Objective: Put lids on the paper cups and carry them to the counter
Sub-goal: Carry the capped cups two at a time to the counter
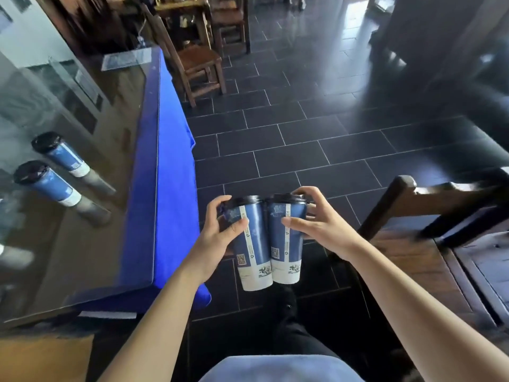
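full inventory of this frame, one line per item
held cups: 2, blue and white with black lids, side by side above the floor, one in each hand
table cups: 2, blue and white with black lids, upright on the table, far left
table: 1, glass top over blue cloth, left
chairs: several, dark wood, beyond the table and at right
floor: dark tiles
left hand: grips left held cup
right hand: grips right held cup
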A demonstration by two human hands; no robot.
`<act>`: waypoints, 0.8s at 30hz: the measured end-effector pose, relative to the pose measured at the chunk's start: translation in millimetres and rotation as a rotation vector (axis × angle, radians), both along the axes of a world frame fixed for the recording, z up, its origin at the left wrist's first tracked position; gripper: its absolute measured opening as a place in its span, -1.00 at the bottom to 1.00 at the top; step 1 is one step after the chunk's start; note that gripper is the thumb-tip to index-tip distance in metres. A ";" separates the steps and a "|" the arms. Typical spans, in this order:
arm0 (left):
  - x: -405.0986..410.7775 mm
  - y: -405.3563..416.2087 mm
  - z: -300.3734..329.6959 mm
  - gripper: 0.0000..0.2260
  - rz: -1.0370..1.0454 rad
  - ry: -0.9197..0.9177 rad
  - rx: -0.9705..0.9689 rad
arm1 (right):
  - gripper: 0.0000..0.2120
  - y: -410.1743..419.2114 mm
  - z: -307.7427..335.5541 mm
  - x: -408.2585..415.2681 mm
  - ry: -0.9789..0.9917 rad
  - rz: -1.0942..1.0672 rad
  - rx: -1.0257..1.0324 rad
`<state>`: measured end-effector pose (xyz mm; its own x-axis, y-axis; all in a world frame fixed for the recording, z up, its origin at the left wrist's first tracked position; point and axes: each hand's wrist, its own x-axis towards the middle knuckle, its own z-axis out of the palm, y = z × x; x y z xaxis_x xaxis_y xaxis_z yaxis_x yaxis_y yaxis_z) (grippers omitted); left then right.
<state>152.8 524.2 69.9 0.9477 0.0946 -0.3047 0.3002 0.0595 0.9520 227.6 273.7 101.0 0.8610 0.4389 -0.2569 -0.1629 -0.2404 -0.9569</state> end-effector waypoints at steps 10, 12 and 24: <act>134.2 37.4 7.6 -0.58 0.216 0.013 -0.056 | -0.60 63.7 8.5 187.4 -0.013 0.257 -0.011; 153.2 48.7 7.3 -0.62 0.246 0.001 -0.041 | -0.60 78.8 6.5 215.8 -0.011 0.296 -0.007; 311.6 180.6 -10.6 -0.49 0.395 0.005 -0.047 | -0.53 232.3 -16.6 408.1 -0.141 0.461 -0.118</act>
<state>464.4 704.8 59.3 0.8395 0.4377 -0.3220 0.2501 0.2148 0.9441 635.7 506.0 84.3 0.6143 0.7570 -0.2227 0.1148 -0.3650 -0.9239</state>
